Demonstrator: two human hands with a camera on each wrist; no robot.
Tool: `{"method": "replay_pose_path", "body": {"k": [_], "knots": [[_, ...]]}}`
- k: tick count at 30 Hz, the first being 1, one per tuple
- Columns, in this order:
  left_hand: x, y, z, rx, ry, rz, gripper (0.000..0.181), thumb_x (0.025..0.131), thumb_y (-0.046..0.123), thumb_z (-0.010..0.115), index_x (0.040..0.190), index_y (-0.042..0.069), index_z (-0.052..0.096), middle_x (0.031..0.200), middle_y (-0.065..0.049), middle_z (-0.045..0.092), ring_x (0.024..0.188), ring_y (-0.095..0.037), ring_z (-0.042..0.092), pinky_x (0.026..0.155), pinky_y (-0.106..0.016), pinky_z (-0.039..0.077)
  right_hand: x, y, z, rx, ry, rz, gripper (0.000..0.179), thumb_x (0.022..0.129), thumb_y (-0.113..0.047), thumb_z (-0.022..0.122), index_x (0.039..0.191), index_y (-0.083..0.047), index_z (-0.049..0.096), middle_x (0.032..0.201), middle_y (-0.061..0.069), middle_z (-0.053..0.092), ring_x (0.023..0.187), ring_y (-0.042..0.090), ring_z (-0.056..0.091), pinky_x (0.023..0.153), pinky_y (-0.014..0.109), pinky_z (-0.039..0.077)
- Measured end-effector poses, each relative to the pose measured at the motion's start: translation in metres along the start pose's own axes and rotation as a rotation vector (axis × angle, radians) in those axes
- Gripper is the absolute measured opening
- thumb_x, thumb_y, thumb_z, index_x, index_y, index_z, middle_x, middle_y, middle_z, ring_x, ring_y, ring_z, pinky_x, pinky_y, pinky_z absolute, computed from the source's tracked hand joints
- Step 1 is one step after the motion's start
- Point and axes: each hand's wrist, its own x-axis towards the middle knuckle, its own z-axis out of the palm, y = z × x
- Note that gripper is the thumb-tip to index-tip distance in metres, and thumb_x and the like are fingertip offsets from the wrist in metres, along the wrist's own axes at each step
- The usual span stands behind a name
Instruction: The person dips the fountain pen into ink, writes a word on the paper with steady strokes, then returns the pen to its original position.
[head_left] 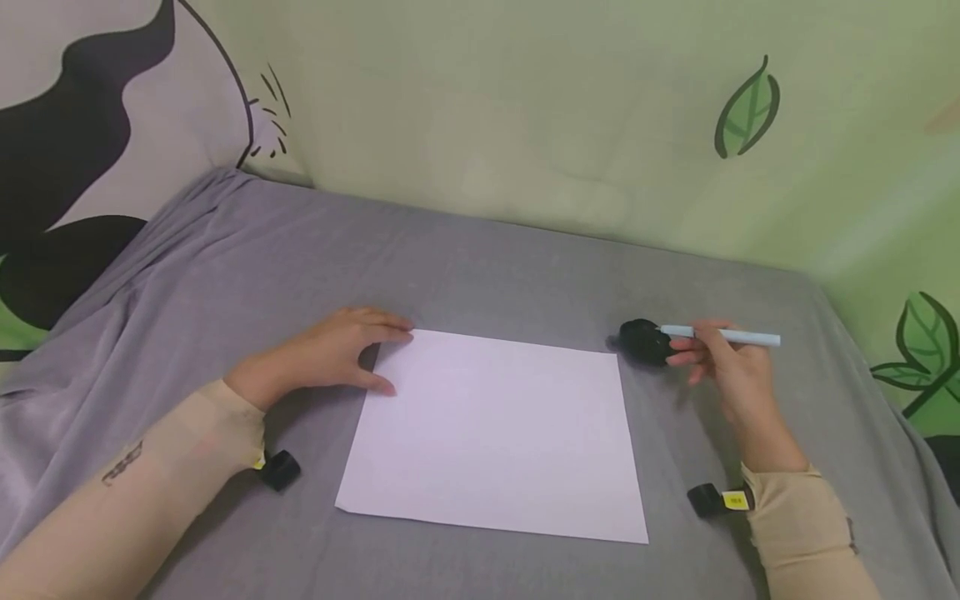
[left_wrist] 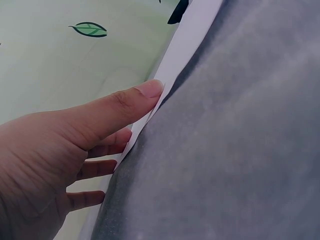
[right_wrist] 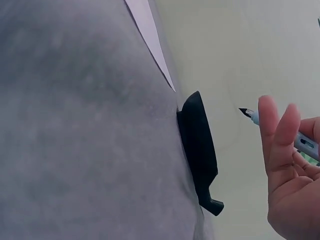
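While our left hand is resting at the far left corner of a white sheet of paper, our right hand is holding a light blue pen well apart from it, beyond the sheet's right edge. On the left we are spreading thumb and fingers rather than clamping: our fingertips are touching the paper near its corner, and our thumb is lying over its left edge. On the right we are pinching the pen in the air, and its dark tip is pointing leftward, toward the sheet's side.

The paper is lying in front of us on a grey cloth. Just beside its far right corner, a black object with a short stub is resting on the cloth; in the head view the pen's front end is overlapping it, but the right wrist view is showing the two apart.

We are wearing beige sleeves, and a small black device is jutting out at each wrist. Beyond the cloth we are facing a pale green wall, where an outlined leaf is showing on the right and a black and white pattern is filling the upper left.
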Motion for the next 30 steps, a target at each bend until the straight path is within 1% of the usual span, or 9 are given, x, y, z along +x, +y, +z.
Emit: {"method": "replay_pose_path", "body": {"k": [5,9,15,17,21,23,27,30], "knots": [[-0.001,-0.003,0.001,0.002,0.003,0.001,0.071,0.072,0.041,0.081,0.129,0.004,0.06,0.137,-0.011,0.057,0.129,-0.034,0.048,0.106,-0.057,0.034,-0.002,-0.005,0.004,0.03,-0.03,0.004,0.009,0.098,-0.008,0.052,0.092,-0.006,0.059,0.074,0.001,0.075,0.059,0.011,0.071,0.042,0.019,0.047],[-0.002,-0.004,0.002,-0.001,-0.009,-0.004,0.072,0.073,0.043,0.08,0.13,0.005,0.06,0.138,-0.01,0.056,0.131,-0.034,0.047,0.107,-0.057,0.034,-0.005,-0.01,0.007,0.041,-0.054,-0.003,0.009,0.098,-0.007,0.051,0.093,-0.007,0.06,0.076,0.001,0.075,0.061,0.011,0.071,0.043,0.018,0.046],[-0.002,-0.003,0.0,-0.016,-0.022,-0.015,0.072,0.073,0.042,0.08,0.131,0.005,0.059,0.139,-0.011,0.055,0.132,-0.035,0.045,0.107,-0.058,0.032,-0.007,-0.019,0.015,0.09,-0.069,-0.05,0.015,0.098,-0.006,0.05,0.09,-0.009,0.063,0.075,0.002,0.074,0.06,0.011,0.07,0.039,0.017,0.044],[0.0,-0.001,0.0,-0.019,-0.02,-0.014,0.072,0.073,0.042,0.08,0.131,0.005,0.059,0.139,-0.011,0.055,0.133,-0.035,0.045,0.107,-0.058,0.032,-0.007,-0.023,0.015,0.108,-0.063,-0.062,0.014,0.097,-0.005,0.052,0.089,-0.008,0.063,0.074,0.003,0.074,0.058,0.012,0.07,0.038,0.018,0.043],[0.004,0.001,0.001,-0.021,-0.014,-0.016,0.071,0.074,0.042,0.08,0.131,0.005,0.059,0.139,-0.011,0.055,0.133,-0.035,0.045,0.108,-0.057,0.032,-0.006,-0.034,0.018,0.109,-0.053,-0.063,0.013,0.095,-0.004,0.055,0.085,-0.007,0.063,0.07,0.003,0.073,0.056,0.012,0.068,0.039,0.018,0.043],[0.005,0.001,0.002,-0.027,-0.011,-0.02,0.07,0.074,0.041,0.08,0.13,0.005,0.059,0.139,-0.011,0.055,0.132,-0.035,0.045,0.108,-0.057,0.032,-0.006,-0.04,0.02,0.086,-0.048,-0.067,0.014,0.095,-0.004,0.056,0.084,-0.007,0.064,0.069,0.002,0.072,0.056,0.011,0.068,0.04,0.018,0.044],[0.008,0.003,0.003,-0.032,-0.007,-0.019,0.07,0.073,0.04,0.08,0.129,0.004,0.06,0.139,-0.012,0.055,0.132,-0.035,0.045,0.107,-0.057,0.032,-0.006,-0.051,0.027,0.049,-0.069,-0.08,0.017,0.096,-0.006,0.055,0.085,-0.007,0.068,0.072,0.002,0.072,0.058,0.012,0.068,0.043,0.019,0.045],[0.01,0.004,0.002,-0.03,-0.005,-0.018,0.07,0.073,0.04,0.08,0.129,0.004,0.06,0.138,-0.012,0.055,0.131,-0.035,0.045,0.107,-0.058,0.032,-0.005,-0.059,0.035,0.047,-0.11,-0.082,0.02,0.098,-0.008,0.053,0.089,-0.007,0.07,0.076,0.003,0.074,0.06,0.013,0.07,0.044,0.019,0.046]]}}
